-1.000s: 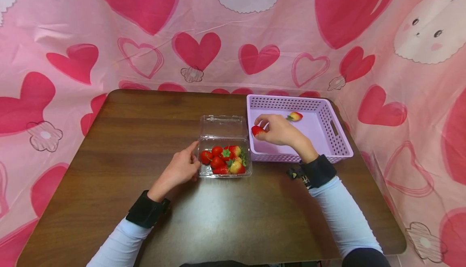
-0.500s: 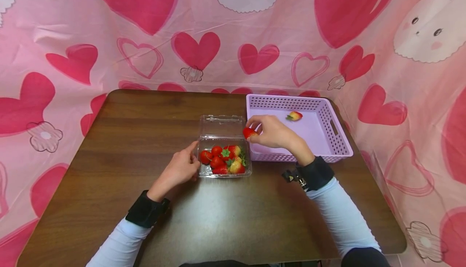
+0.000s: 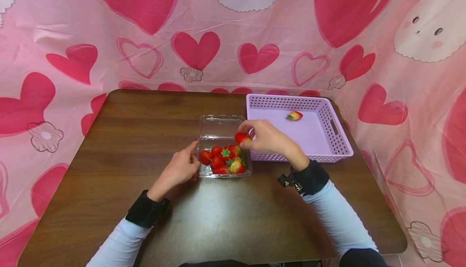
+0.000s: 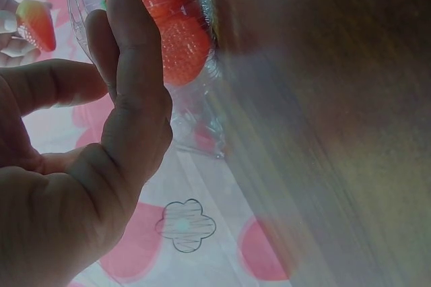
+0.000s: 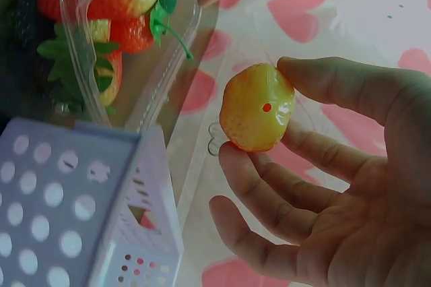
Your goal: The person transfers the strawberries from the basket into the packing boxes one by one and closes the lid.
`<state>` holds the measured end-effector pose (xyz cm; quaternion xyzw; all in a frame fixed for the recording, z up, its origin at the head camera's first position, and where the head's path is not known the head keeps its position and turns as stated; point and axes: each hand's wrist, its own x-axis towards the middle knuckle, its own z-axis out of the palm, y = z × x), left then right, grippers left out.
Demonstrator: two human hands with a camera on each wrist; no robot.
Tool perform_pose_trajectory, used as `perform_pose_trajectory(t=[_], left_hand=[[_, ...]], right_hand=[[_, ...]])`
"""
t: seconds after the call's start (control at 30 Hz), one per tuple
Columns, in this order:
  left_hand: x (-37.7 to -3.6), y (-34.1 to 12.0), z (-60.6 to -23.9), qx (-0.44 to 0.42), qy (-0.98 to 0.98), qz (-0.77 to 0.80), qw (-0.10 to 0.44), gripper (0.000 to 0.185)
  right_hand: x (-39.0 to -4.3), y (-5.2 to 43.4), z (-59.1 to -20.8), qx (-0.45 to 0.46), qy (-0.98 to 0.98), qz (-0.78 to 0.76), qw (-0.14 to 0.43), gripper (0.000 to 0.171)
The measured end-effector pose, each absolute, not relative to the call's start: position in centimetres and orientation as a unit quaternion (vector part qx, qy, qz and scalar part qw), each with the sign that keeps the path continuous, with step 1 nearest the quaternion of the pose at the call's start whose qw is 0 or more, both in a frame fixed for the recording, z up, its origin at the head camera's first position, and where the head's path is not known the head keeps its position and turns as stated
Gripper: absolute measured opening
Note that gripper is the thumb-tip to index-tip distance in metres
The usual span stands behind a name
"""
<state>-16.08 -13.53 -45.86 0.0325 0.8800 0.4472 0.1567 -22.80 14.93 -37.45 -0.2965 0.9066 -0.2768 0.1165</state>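
My right hand (image 3: 267, 137) pinches a strawberry (image 3: 242, 138) between thumb and fingertips, above the right back corner of a clear plastic clamshell box (image 3: 204, 172). In the right wrist view the held strawberry (image 5: 257, 108) shows a yellow, leafless end with a small red dot. Several strawberries (image 3: 217, 162) lie inside the box, some with green leaves. Its lid (image 3: 222, 126) is folded back on the table. At the box's left side my left hand (image 3: 180, 165) touches the wall, index finger extended along it, as the left wrist view (image 4: 138, 98) also shows.
A lilac perforated basket (image 3: 309, 137) stands just right of the box. One red and yellow strawberry (image 3: 294, 115) lies near its back wall. Brown wooden table (image 3: 145, 129) lies beneath, with a pink heart-patterned cloth (image 3: 225, 73) hanging behind and at the sides.
My right hand has moved left with the strawberry, from over the basket to over the box's right back corner. The left hand stays at the box's side.
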Motion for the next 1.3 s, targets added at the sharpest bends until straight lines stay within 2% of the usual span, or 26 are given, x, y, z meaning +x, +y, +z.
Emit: perform_pose_trajectory(t=[0.77,1.3], left_hand=[[-16.1,-13.6,-45.9,0.030,0.880,0.448,0.156,0.075],[-16.1,-13.6,-45.7,0.026,0.878,0.447,0.169,0.075]], right_hand=[[-21.1,10.9,-39.2,-0.331,0.888,-0.282,0.149,0.033],[-20.3,8.3,-41.0,-0.347,0.889,-0.262,0.144,0.035]])
